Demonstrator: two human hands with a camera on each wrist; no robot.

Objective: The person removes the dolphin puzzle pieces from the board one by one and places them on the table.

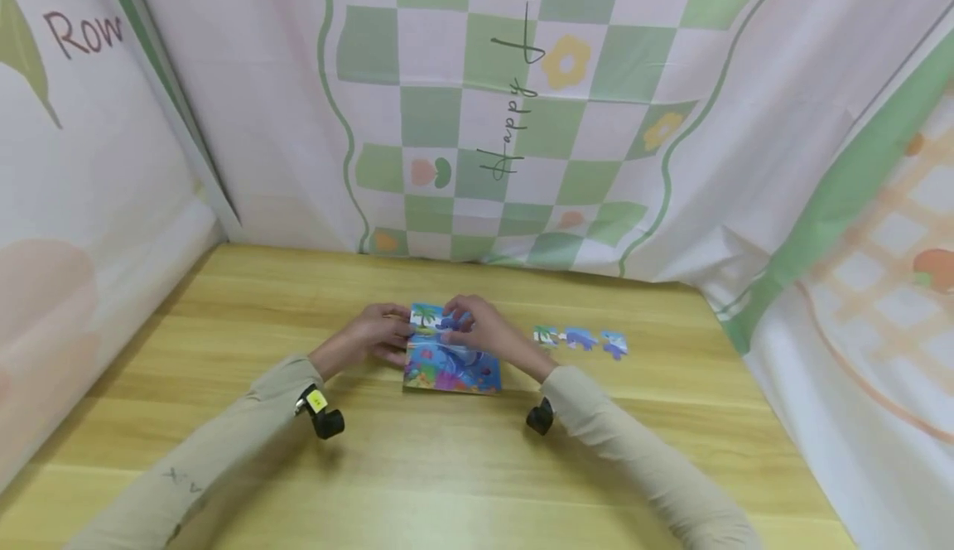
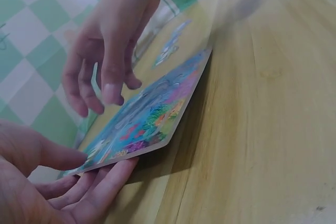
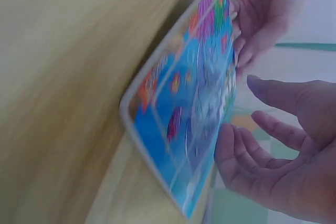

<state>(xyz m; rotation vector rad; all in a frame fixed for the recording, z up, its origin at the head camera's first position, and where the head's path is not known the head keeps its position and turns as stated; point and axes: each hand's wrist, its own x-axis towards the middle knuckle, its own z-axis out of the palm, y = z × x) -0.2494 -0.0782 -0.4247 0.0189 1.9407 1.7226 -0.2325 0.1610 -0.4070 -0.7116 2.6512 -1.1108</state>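
A colourful square jigsaw puzzle board with a blue sea scene (image 1: 451, 359) lies at the centre of the head view, on the pale wooden surface (image 1: 462, 467). The left hand (image 1: 370, 336) sits at the board's left edge; in the left wrist view, at the lower left of the frame, its straight fingers (image 2: 100, 187) slip under that edge of the board (image 2: 149, 111), which is tilted up off the wood there. The grip of this hand is open, the fingers flat and supporting rather than curled.

The right hand (image 1: 480, 330) hovers over the upper part of the board, just right of centre in the head view. In the right wrist view, at the lower right of the frame, its fingers (image 3: 247, 153) are loosely spread beside the board's far edge (image 3: 184, 114), the grip open and holding nothing; whether the fingertips touch the board cannot be told.

To the right of the board in the head view, well clear of both hands, three small loose blue puzzle pieces (image 1: 580, 340) lie in a row on the wood. A green and white checked cloth backdrop (image 1: 522, 103) fills the upper part of the frame.
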